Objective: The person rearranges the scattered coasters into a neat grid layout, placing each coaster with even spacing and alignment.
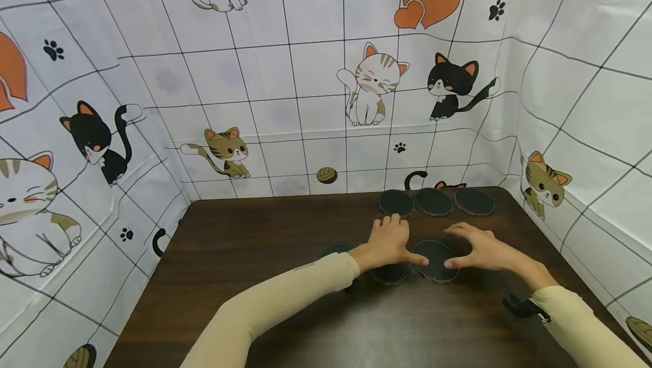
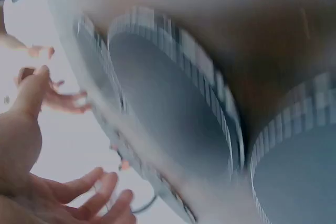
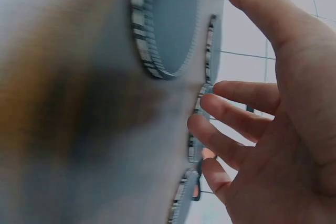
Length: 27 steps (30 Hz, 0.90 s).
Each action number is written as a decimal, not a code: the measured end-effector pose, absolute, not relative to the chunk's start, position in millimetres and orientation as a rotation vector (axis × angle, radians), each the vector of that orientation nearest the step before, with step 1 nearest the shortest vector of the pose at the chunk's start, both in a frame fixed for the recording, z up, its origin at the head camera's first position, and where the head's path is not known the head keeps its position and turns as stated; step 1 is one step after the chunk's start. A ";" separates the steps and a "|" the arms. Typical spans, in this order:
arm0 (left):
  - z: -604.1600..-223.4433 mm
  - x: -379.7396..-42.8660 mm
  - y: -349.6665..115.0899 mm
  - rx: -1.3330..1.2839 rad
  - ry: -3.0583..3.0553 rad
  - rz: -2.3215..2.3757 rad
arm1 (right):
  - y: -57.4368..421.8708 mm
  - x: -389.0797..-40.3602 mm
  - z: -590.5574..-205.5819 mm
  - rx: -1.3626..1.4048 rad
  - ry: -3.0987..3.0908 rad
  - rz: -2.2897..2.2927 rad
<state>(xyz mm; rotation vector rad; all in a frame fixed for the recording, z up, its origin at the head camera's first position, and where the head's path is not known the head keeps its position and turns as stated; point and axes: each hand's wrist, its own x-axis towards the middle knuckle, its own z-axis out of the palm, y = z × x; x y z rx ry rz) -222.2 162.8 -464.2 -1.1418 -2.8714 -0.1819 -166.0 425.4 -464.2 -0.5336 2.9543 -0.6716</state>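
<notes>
Coaster (image 1: 436,260) lay between my hands | left hand (image 1: 388,242) at 9 o'clock, right hand (image 1: 481,250) at 3 o'clock | fingers spread, thumbs touching its rim.

dark round coasters: 6 on the table (image 1: 265,300) | back row: 3 (image 1: 433,202) | near row: 3, one mostly hidden by the left forearm (image 1: 436,260) | hands: 2, left hand (image 1: 387,242), right hand (image 1: 484,250) | tables: 1
</notes>
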 end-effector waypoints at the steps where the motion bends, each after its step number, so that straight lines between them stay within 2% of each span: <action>1: -461.7 -230.8 160.1 -1.160 -2.845 -0.222 | 426.0 -170.9 -460.8 -0.529 2.963 -0.669; 6: -459.5 -280.9 150.0 -1.228 -2.790 -0.405 | 425.1 -201.9 -442.4 -0.513 2.995 -0.674; 11: -473.4 -318.9 142.6 -1.138 -2.891 -0.397 | 412.7 -239.6 -442.0 -0.489 3.018 -0.643; 18: -493.1 -341.6 137.9 -1.037 -3.001 -0.344 | 389.7 -283.7 -458.4 -0.467 2.984 -0.565; 27: -495.1 -358.8 138.7 -1.058 -3.044 -0.281 | 382.0 -303.4 -467.9 -0.448 3.039 -0.412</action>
